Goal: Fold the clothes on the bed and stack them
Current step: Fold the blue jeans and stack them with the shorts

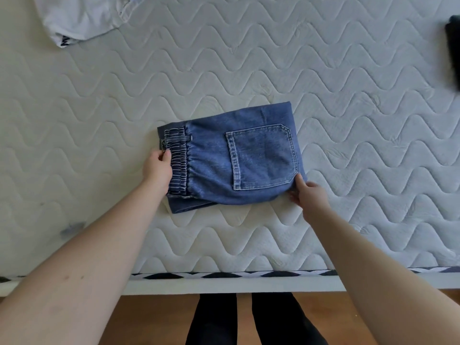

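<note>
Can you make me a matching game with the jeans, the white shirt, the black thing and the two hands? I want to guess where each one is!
Things:
1. folded jeans
2. white garment
3. black item
4. left hand
5. right hand

Places:
A. far left corner of the mattress
B. right edge of the view
C. middle of the mattress
D. holding the elastic waistband end
E. holding the jeans' near right corner

Pairs: 1-C, 2-A, 3-B, 4-D, 5-E

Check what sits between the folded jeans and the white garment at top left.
Nothing: in the head view, only bare quilted mattress lies between the folded jeans and the white garment.
</note>
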A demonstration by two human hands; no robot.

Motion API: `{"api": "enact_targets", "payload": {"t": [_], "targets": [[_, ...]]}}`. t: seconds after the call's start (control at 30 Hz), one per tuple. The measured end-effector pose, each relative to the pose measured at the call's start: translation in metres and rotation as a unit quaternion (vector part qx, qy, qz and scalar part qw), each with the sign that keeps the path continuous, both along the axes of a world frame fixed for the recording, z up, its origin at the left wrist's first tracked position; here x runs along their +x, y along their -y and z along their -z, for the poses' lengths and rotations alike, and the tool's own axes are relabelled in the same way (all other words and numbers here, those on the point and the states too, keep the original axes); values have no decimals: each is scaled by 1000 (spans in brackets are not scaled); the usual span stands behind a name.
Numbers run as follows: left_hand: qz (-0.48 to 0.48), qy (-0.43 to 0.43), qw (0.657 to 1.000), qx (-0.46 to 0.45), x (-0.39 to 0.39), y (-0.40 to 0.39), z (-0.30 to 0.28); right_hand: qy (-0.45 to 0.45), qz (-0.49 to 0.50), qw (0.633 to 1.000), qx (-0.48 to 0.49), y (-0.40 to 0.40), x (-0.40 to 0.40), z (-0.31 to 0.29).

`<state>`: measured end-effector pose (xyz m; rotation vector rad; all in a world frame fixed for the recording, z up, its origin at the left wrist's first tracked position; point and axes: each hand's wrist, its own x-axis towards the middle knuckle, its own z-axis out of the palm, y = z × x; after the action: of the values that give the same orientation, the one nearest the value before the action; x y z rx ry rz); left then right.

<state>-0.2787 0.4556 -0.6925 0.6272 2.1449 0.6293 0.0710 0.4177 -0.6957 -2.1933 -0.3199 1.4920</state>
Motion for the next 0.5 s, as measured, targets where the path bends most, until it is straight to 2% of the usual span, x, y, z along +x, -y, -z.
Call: {"api": "enact_targets", "payload": {"t": [0.07,0.17,0.23,0.3,0.37,0.4,0.5], "targets": [[10,-32,999,-19,5,4,-2,98,-62,993,7,-4,8,-5],[23,-61,997,-45,6,9,-3,99,-49,989,96,-17,15,-12],[21,-71,996,-50,4,10,1,67,-104,985,120,-33,13,-13],[-45,-2,999,-26,4,9,2,49,-183,976,108,-52,5,-13],[-120,124,985,-18,3,7,-4,68,-248,962,91,-73,1,-12],[-121,175,977,-32,2,6,-7,80,-268,957,83,-83,0,-12],[-13,264,961,-80,-6,10,-12,44,-274,959,57,-104,4,-8]]}}
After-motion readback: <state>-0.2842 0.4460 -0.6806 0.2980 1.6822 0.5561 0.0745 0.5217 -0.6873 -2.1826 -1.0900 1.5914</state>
